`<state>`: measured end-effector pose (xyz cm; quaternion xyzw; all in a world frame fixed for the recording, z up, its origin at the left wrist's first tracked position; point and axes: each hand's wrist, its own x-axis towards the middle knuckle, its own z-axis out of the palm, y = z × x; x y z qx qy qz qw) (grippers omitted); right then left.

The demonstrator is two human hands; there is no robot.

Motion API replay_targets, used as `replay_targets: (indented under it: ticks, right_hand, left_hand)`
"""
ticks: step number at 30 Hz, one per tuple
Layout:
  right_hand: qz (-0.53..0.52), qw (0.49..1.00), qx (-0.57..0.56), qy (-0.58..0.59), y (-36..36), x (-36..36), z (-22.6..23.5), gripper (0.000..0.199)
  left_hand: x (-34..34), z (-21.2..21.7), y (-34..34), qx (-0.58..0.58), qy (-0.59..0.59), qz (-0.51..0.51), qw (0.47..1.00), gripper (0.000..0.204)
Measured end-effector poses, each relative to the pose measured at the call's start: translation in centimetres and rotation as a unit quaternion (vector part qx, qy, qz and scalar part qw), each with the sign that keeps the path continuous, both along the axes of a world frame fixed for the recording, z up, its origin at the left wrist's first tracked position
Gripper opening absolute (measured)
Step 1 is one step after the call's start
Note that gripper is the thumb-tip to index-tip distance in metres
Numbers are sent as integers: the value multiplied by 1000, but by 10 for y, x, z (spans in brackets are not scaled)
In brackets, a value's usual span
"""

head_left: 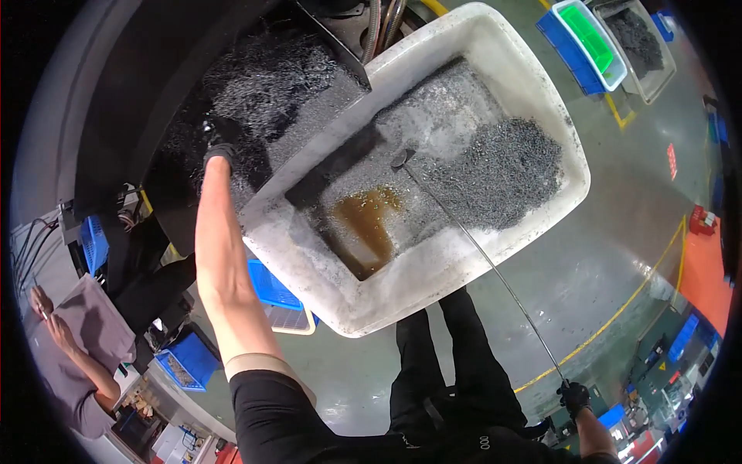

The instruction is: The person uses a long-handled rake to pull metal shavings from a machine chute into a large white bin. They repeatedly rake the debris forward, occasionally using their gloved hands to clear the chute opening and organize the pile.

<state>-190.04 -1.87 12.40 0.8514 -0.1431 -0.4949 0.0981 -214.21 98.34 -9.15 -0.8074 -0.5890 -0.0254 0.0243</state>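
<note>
My left hand point(219, 153), in a black glove, reaches up to a dark machine chute heaped with grey metal shavings point(267, 81) and rests on its edge. Gloved in black too, my right hand point(574, 396) grips the end of a long thin metal rod point(479, 246). The rod's small scoop end point(401, 158) lies inside a big white plastic tub point(433, 267). The tub holds a pile of dark metal chips point(502, 170), white foam and a brown puddle of liquid point(367, 224).
Blue crates point(270, 284) sit under the tub. A green tray in a blue crate point(589, 35) and a clear bin of shavings point(641, 42) stand at the far right. Another person in a grey shirt point(81, 340) works at the lower left. Yellow floor lines point(618, 309) cross the green floor.
</note>
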Motion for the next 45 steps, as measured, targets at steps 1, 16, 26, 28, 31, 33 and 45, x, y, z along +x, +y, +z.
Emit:
replay_targets:
  ticks: [1, 16, 26, 28, 31, 33, 45]
  right_hand:
    - [-32, 999, 15, -9, 2, 1, -8, 28]
    - [74, 996, -19, 50, 34, 11, 8, 44]
    - [73, 995, -24, 65, -3, 18, -9, 43]
    - [98, 993, 1, 65, -19, 21, -18, 42]
    - [103, 993, 8, 55, -14, 22, -22, 40]
    - [85, 995, -3, 51, -7, 27, -25, 39]
    - [59, 998, 10, -5, -17, 63, -22, 40]
  left_hand:
    - [-13, 12, 9, 15, 12, 3, 1000, 44]
    - [-84, -22, 2, 18, -7, 50, 999, 87]
    - [-90, -94, 57, 18, 65, -20, 998, 70]
    - [-97, -92, 61, 44, 57, -39, 997, 67]
    - [-84, -91, 38, 0, -86, -24, 996, 64]
    - [-75, -75, 31, -61, -73, 51, 994, 62]
    - [-5, -69, -92, -15, -26, 95, 995, 41]
